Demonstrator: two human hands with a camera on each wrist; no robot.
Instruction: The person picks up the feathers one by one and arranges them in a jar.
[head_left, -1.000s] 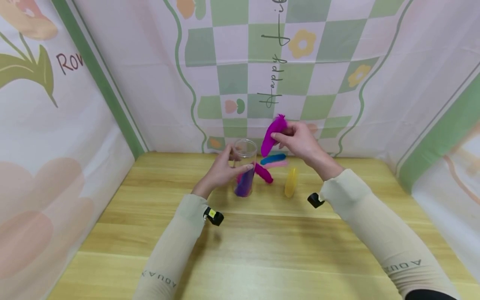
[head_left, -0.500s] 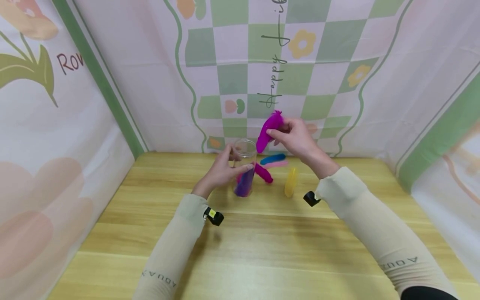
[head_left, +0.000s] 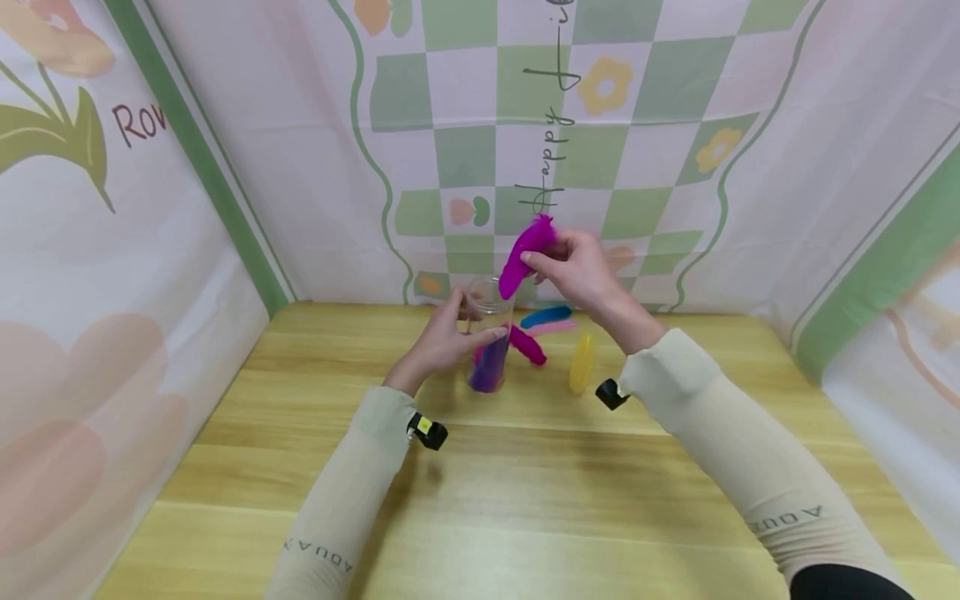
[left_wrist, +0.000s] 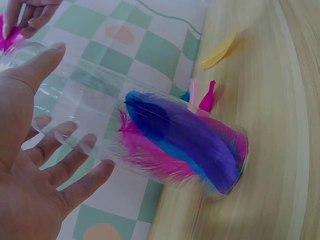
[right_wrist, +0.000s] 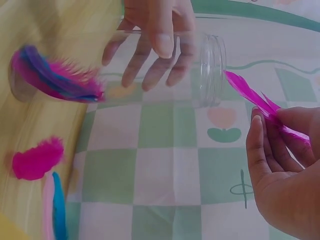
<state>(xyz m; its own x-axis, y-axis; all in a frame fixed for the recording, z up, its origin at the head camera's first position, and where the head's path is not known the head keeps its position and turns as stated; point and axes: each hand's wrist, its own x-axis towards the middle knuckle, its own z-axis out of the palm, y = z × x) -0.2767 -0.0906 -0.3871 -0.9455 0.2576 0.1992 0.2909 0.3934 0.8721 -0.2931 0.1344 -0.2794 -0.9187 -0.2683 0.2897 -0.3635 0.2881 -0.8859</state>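
We see the left hand (head_left: pixel 442 337) curled round a clear jar (head_left: pixel 491 319) on a wooden table (head_left: pixel 487 492), blue, purple and pink feathers (left_wrist: pixel 185 140) inside, the right hand (head_left: pixel 579 268) pinching a magenta feather (head_left: pixel 522 258) just beside its mouth.

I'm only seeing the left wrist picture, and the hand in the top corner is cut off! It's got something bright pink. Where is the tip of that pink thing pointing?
Observer: In the right wrist view, the right hand pinches a magenta feather with its tip pointing at the open end of the clear jar, right by the rim. I can't tell whether they touch.
Operator: Ooh! And there's a teeny blue bit peeking out behind the jar, by a pale pink strip. What's that?
Observer: The head view shows it whole: a blue feather lying on the table alongside a pale pink feather.
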